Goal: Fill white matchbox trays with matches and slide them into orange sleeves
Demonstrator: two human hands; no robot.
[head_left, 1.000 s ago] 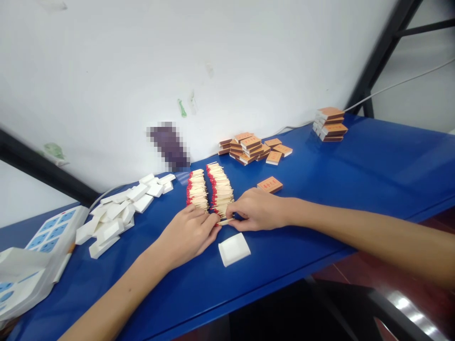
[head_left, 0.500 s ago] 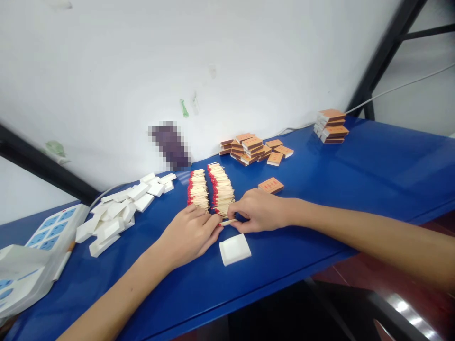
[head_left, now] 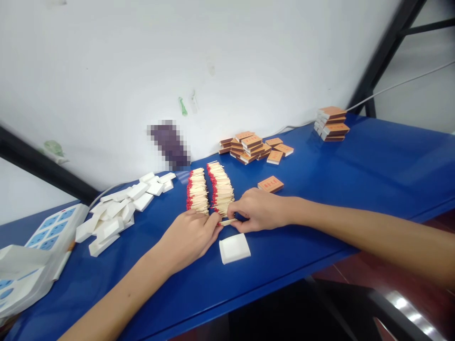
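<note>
Between my two hands lies a small bunch of matches point(head_left: 227, 222), pinched at its ends. My left hand point(head_left: 192, 236) grips the red-headed end with thumb and forefinger, and my right hand point(head_left: 259, 210) holds the plain end. Just beyond them, two long rows of matches run away from me, a left row point(head_left: 197, 189) and a right row point(head_left: 221, 187), red heads to the left. A white matchbox tray point(head_left: 234, 248) lies on the blue table in front of my hands. An orange matchbox point(head_left: 270, 184) is behind my right hand.
White trays point(head_left: 119, 208) are heaped at left, beside a white power strip point(head_left: 57, 227) with blue sockets. Orange matchboxes point(head_left: 249, 147) form a loose pile near the wall, and another stack point(head_left: 332, 124) stands farther right. The blue table's point(head_left: 277, 279) front edge runs below my hands.
Hardly anything differs. Both hands keep their pinch on the small bunch of matches, and the view has shifted very slightly.
</note>
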